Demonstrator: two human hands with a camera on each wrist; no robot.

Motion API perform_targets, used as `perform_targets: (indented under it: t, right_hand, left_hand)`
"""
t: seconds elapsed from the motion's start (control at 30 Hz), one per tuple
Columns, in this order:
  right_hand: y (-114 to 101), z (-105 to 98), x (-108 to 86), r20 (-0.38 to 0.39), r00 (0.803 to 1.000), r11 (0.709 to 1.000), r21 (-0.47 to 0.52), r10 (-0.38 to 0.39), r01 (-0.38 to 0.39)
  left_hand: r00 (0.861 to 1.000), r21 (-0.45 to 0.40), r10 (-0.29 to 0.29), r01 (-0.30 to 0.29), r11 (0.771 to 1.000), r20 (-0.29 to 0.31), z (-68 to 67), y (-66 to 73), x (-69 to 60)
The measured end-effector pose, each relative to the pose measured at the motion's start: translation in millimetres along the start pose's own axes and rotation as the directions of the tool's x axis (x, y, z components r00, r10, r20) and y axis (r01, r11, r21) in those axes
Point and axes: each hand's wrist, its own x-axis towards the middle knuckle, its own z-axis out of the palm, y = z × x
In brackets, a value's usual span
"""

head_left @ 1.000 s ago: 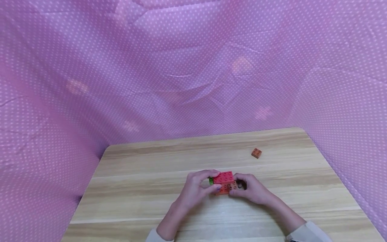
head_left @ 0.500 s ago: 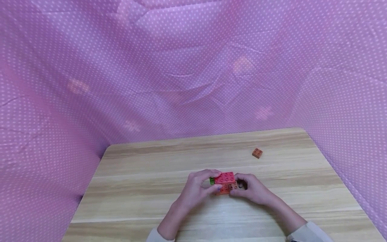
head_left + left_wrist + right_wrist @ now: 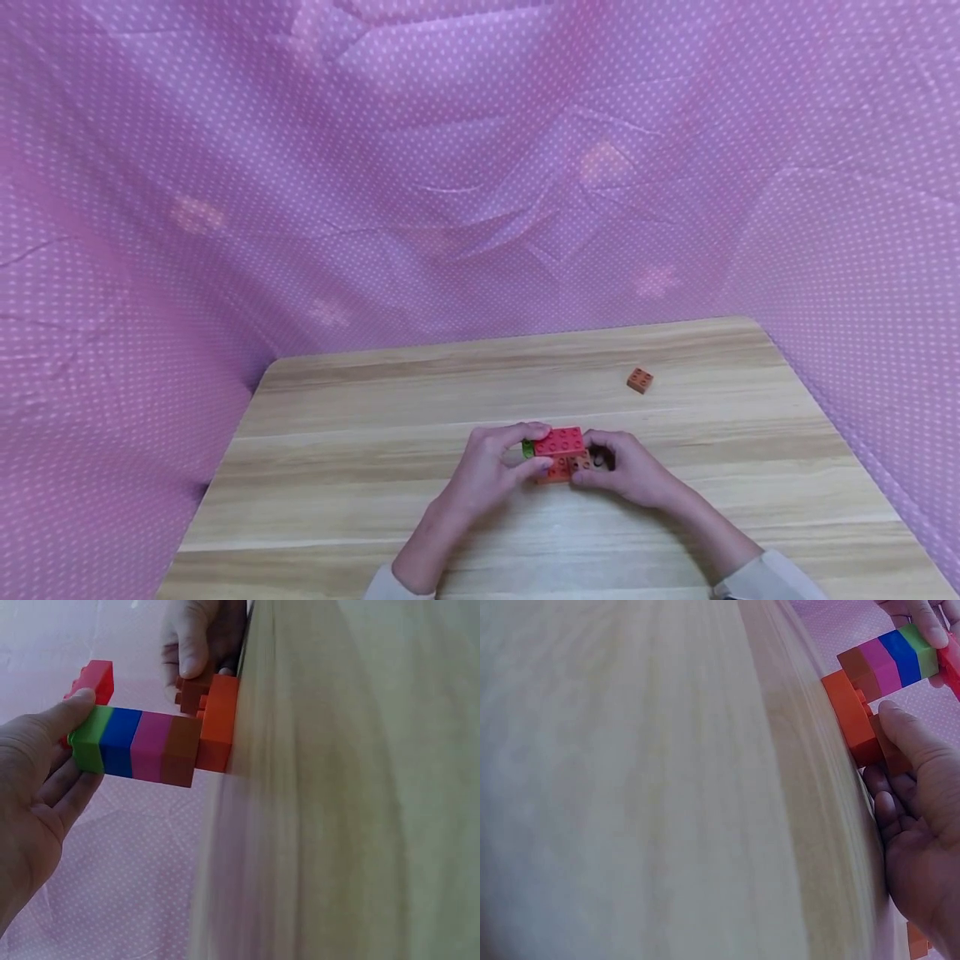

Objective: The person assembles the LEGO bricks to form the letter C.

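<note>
A column of bricks is held upright between two hands above the surface (image 3: pixel 360 517). The orange brick (image 3: pixel 219 724) forms the base and lies flat on the surface, its long axis running from the left hand (image 3: pixel 483 467) side toward the right hand (image 3: pixel 630 471). On its left portion are stacked, from the bottom, the brown column brick (image 3: pixel 181 751), the pink brick (image 3: pixel 151 746), the blue brick (image 3: pixel 121 742) and the green brick (image 3: pixel 91 736). The red brick (image 3: pixel 558 442) is carried at the top; its joint with the green brick is partly covered by fingers.

The green brick is pinched by the left hand between thumb and fingers. The brown end brick (image 3: pixel 196 693) is gripped by the right hand at the right portion of the orange brick; whether it is fully seated cannot be told.

The governing relation is judged to be the alignment of the brown end brick with the orange brick, which lies directly to the left of the right hand and along its own long axis. The loose brown brick (image 3: pixel 640 380) is located farther back on the surface, apart from both hands and nearer to the right.
</note>
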Motion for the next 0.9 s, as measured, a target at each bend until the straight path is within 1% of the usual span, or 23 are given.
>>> perform_targets:
  t: [0.1, 0.27, 0.37, 0.47, 0.6, 0.77, 0.9]
  right_hand:
    - [-0.8, 0.1, -0.7, 0.003, 1.0, 1.0, -0.002, 0.0, 0.0]
    - [0.7, -0.2, -0.1, 0.008, 1.0, 1.0, -0.01, -0.004, 0.004]
    - [1.9, -0.6, -0.3, 0.009, 1.0, 1.0, -0.009, -0.002, 0.002]
    - [2.5, -1.2, -1.0, 0.009, 1.0, 1.0, -0.013, 0.018, -0.018]
    - [3.4, -1.1, -1.8, 0.014, 1.0, 0.999, -0.024, 0.027, -0.026]
    - [3.9, -0.4, -3.0, 0.013, 1.0, 0.999, -0.028, 0.019, -0.019]
    - [3.1, -0.2, -3.9, 0.007, 1.0, 1.0, -0.03, 0.002, -0.002]
  left_hand:
    - [1.0, -0.004, -0.003, 0.003, 1.0, 0.003, 1.0, -0.2, -0.8]
    - [0.999, -0.004, 0.033, -0.033, 0.999, -0.017, 1.8, -2.8, -1.2]
    - [0.999, 0.005, 0.046, -0.046, 0.999, -0.014, 2.2, -2.9, -1.2]
    - [0.999, 0.015, 0.038, -0.038, 0.999, -0.001, 2.7, -2.0, -1.3]
    - [1.0, 0.021, 0.016, -0.017, 1.0, 0.012, 2.9, 0.1, -1.8]
    - [1.0, 0.013, -0.008, 0.008, 1.0, 0.011, 3.3, 0.9, -3.3]
    - [1.0, 0.019, -0.013, 0.013, 1.0, 0.021, 3.7, 2.4, -3.9]
